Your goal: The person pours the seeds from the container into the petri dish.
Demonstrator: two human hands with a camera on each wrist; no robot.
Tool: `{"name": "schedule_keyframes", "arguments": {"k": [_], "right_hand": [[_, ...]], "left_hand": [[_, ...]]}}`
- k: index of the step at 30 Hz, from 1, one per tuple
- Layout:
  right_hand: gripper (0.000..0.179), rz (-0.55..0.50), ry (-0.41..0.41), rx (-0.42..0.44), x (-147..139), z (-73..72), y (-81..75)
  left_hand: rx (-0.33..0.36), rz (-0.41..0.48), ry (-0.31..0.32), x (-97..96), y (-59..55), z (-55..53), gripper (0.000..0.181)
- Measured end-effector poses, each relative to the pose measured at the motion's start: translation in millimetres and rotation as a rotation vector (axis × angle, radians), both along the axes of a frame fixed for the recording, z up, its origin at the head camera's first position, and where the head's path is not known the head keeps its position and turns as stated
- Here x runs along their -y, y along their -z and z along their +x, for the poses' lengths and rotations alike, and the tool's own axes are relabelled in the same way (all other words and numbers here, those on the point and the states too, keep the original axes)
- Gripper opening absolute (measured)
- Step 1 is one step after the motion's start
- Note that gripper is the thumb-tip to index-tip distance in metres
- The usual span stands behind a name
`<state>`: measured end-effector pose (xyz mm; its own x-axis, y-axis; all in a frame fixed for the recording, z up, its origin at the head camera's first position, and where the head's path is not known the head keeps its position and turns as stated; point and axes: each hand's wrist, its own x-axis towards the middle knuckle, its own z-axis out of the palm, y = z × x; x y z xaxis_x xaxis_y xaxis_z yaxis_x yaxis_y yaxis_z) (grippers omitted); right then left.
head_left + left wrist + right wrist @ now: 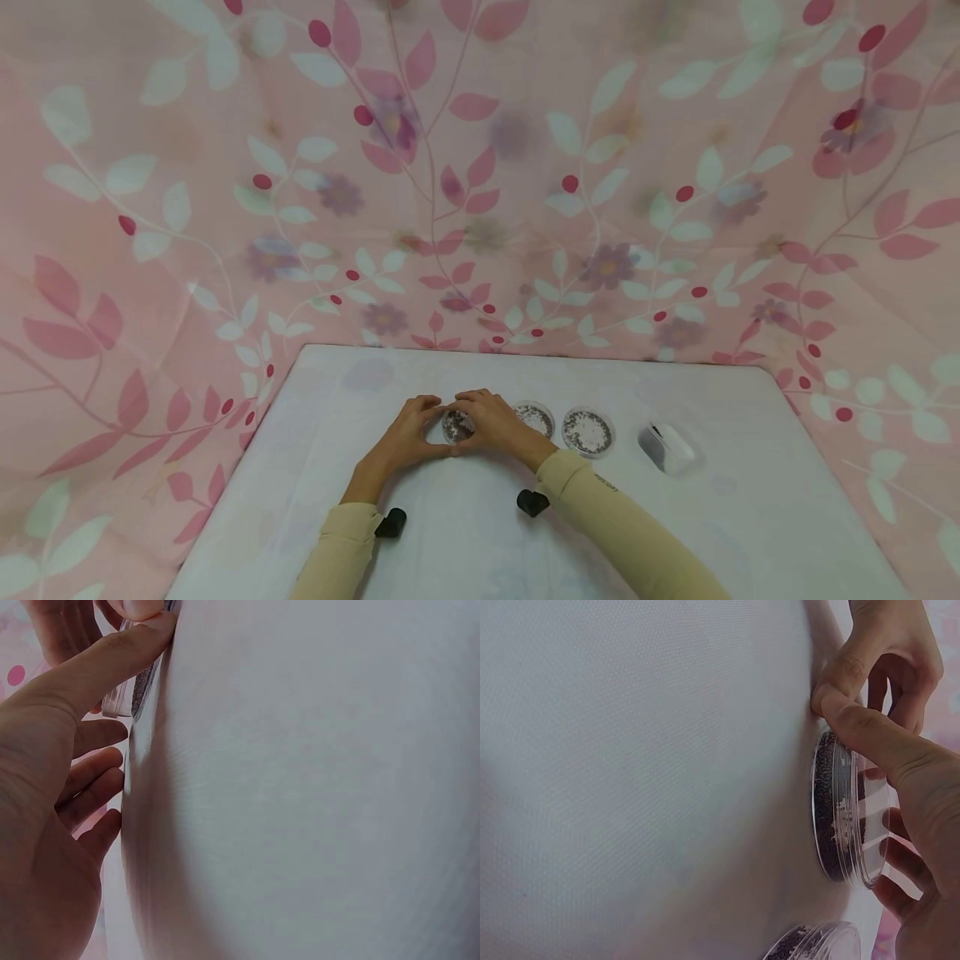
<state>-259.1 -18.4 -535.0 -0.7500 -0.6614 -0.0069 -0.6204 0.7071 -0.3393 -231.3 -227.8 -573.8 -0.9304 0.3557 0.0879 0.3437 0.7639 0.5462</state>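
Note:
A clear round lidded dish (457, 427) of dark grains with white bits is on the white table between the two hands. The right hand (492, 423) holds it, with the thumb along the near side and the fingers curved round the far side in the right wrist view. From the other side the left hand (405, 437) curves round the dish, its thumb tip low at the near edge beside the right thumb. In the left wrist view, the dish's side (120, 701) shows partly behind the left thumb, with the other left fingers bent beyond it.
Two similar dishes stand to the right, one (542, 419) partly behind the right hand and the other (588, 432) in plain sight. Farther right lies a white and grey object (666, 447). A pink floral cloth (495, 250) hangs behind the table (450, 533).

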Motion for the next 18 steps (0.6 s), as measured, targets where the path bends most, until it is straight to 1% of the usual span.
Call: {"name": "schedule_keyframes", "arguments": {"k": [4, 9, 12, 15, 18], "right_hand": [[0.074, 0.001, 0.004, -0.006, -2, 0.4, 0.0], [0.073, -0.007, 0.0, -0.025, -8, 1.4, 2.7], [0.08, -0.03, -0.006, -0.049, -12, 2.7, 6.2], [0.087, -0.086, 0.001, -0.105, -19, 7.7, 6.9], [0.092, -0.119, 0.045, -0.2, -32, 15.8, 5.7]], "left_hand": [[-0.009, 0.007, 0.006, -2.3, -1.1, 0.0, 0.078], [-0.028, 0.004, 0.03, -6.4, -3.5, 0.4, 0.076], [-0.048, -0.022, 0.035, -8.2, -3.4, 1.3, 0.077], [-0.061, -0.033, 0.022, -11.2, -4.8, 4.6, 0.081], [-0.091, -0.037, 0.002, -16.2, -9.3, 11.0, 0.086]]}}
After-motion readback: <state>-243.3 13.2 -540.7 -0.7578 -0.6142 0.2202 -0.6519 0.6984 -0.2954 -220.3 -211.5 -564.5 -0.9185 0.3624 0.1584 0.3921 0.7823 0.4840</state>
